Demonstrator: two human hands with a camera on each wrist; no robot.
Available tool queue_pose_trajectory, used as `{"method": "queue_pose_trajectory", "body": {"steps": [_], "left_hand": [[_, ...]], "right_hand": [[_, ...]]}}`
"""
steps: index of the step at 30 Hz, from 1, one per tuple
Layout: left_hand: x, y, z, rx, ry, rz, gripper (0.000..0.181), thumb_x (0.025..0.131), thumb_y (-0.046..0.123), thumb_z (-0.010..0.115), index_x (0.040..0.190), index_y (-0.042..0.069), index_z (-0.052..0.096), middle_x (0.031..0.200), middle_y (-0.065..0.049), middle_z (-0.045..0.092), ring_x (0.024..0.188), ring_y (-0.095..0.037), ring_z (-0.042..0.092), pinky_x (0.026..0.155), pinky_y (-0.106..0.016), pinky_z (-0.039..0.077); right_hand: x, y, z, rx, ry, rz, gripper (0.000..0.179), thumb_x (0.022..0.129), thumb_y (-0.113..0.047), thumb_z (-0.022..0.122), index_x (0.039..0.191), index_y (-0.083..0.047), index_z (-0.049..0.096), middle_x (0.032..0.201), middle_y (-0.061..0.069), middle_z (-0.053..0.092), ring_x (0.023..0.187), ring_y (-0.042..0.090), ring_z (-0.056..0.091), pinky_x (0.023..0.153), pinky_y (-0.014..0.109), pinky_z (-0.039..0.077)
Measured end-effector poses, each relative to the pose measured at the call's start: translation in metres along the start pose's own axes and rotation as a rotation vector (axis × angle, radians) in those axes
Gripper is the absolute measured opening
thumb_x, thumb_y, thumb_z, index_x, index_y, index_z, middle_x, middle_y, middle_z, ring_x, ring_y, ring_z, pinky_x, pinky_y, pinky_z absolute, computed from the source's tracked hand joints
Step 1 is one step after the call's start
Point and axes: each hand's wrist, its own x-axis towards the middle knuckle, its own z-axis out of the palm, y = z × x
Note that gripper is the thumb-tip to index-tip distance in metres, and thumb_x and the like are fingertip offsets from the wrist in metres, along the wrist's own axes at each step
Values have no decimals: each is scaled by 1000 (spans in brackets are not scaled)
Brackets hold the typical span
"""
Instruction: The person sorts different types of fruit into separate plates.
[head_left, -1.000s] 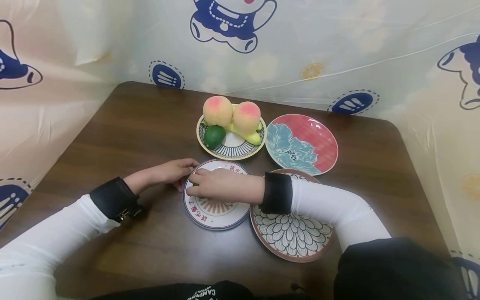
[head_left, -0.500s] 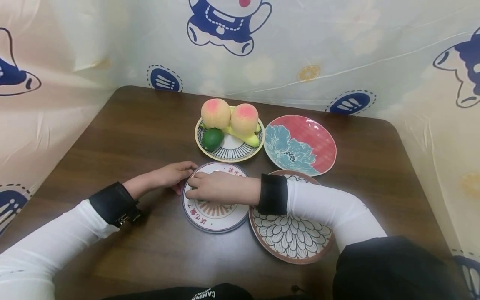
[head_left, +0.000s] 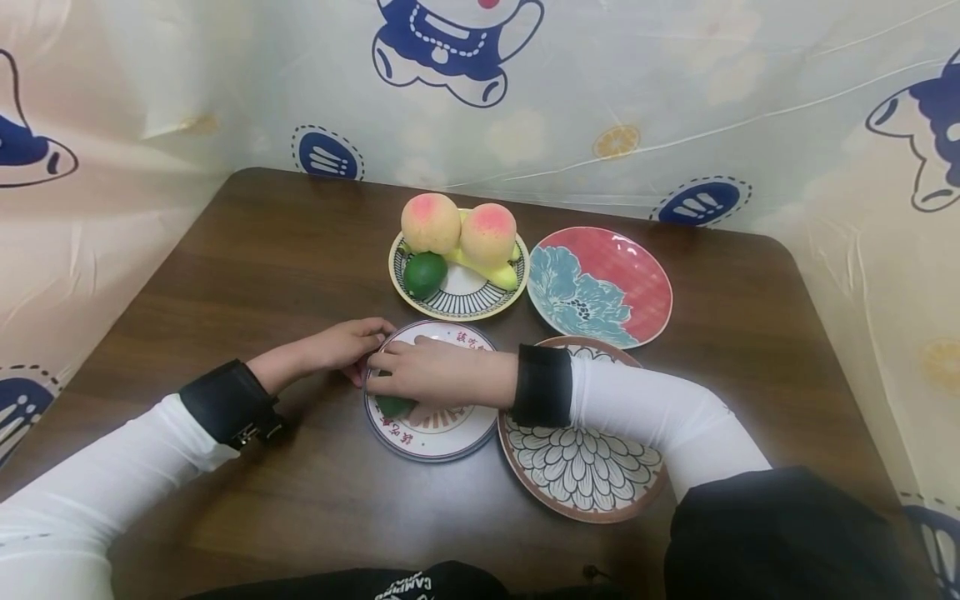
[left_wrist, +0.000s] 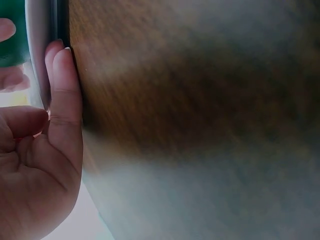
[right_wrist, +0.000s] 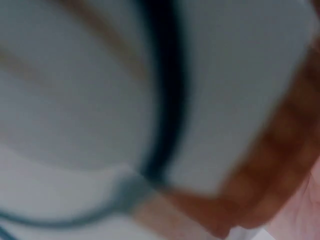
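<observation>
On the table, a white plate (head_left: 450,446) with red characters and a blue rim stands near the middle; a second rim shows just beneath it. My left hand (head_left: 333,348) grips its left edge, and the left wrist view has the fingers (left_wrist: 64,75) right against the rim. Over the plate, my right hand (head_left: 438,373) holds a dark green oval fruit (head_left: 394,407) at the plate's left side. Part of that fruit is hidden under the fingers; it shows again as a green patch (left_wrist: 12,47) in the left wrist view. The right wrist view is blurred.
Behind stands a yellow-rimmed plate (head_left: 465,307) with two peaches (head_left: 431,223), another green fruit (head_left: 425,276) and a yellow-green item (head_left: 495,273). A red plate with a blue flower (head_left: 630,283) is at back right. A brown-rimmed plate (head_left: 585,475) lies under my right forearm.
The green fruit, almost wholly covered by my right hand half a second ago, now shows below the fingers. My right hand has shifted slightly left. The left hand stays at the rim.
</observation>
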Motion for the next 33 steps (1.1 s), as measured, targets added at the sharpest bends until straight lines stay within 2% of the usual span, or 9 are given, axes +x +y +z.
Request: {"method": "queue_pose_trajectory", "body": {"steps": [4, 10, 15, 18, 21, 25, 26, 29, 33], "left_hand": [[1, -1, 0, -4, 2, -5, 39, 110, 12, 30, 144, -2, 42, 88, -7, 55, 68, -13, 57, 59, -26, 58], [1, -2, -1, 1, 0, -13, 40, 110, 12, 30, 144, -2, 42, 90, -8, 56, 67, -13, 59, 59, -26, 58], [1, -3, -1, 0, -3, -15, 40, 110, 13, 30, 144, -2, 42, 93, -10, 57, 69, -14, 59, 61, -26, 58], [-1, -3, -1, -20, -10, -5, 41, 110, 16, 32, 144, -3, 42, 99, -13, 57, 71, -14, 59, 61, -26, 57], [-2, -2, -1, -34, -2, 37, 43, 109, 18, 35, 144, -6, 40, 101, -14, 56, 67, -14, 59, 59, -26, 56], [-1, -1, 0, -27, 41, 67, 39, 108, 16, 35, 136, -9, 44, 89, -10, 56, 59, -14, 56, 53, -26, 55], [-1, -1, 0, -29, 51, 58, 37, 108, 15, 35, 134, -8, 46, 87, -8, 56, 59, -13, 56, 53, -25, 54], [1, -1, 1, -22, 59, 24, 39, 107, 12, 34, 139, -7, 45, 89, -9, 57, 62, -13, 56, 53, -24, 55], [2, -1, 2, -4, 42, 2, 42, 108, 12, 33, 144, -5, 44, 87, -9, 56, 63, -13, 56, 54, -24, 55]], "right_hand": [[1, 0, 1, 15, -14, -4, 70, 92, -37, 77, 154, -23, 46, 154, 4, 47, 142, 21, 47, 112, 42, 52], [2, 0, 4, 5, 8, -14, 76, 90, -41, 78, 155, -23, 43, 155, 4, 46, 143, 21, 46, 114, 41, 50], [-1, 0, 2, 7, 18, -5, 89, 82, -52, 81, 156, -24, 41, 158, 4, 43, 147, 22, 42, 115, 45, 49], [-6, 0, -6, 55, 37, 10, 94, 77, -57, 83, 156, -25, 42, 160, 3, 42, 151, 23, 38, 118, 48, 45], [-13, 4, -24, 101, 69, 43, 96, 76, -61, 82, 156, -25, 42, 163, 4, 38, 154, 25, 33, 121, 54, 39], [-21, 21, -51, 119, 115, 142, 99, 77, -68, 77, 158, -27, 37, 169, 7, 30, 157, 29, 26, 123, 59, 34], [-23, 26, -57, 123, 126, 170, 100, 78, -69, 76, 159, -28, 36, 169, 7, 28, 157, 30, 25, 123, 59, 33], [-24, 44, -66, 145, 146, 258, 96, 80, -67, 75, 159, -30, 35, 171, 7, 25, 159, 30, 23, 124, 56, 33], [-20, 63, -65, 191, 146, 313, 85, 86, -57, 75, 158, -26, 40, 170, 7, 27, 159, 29, 24, 126, 50, 34]]}}
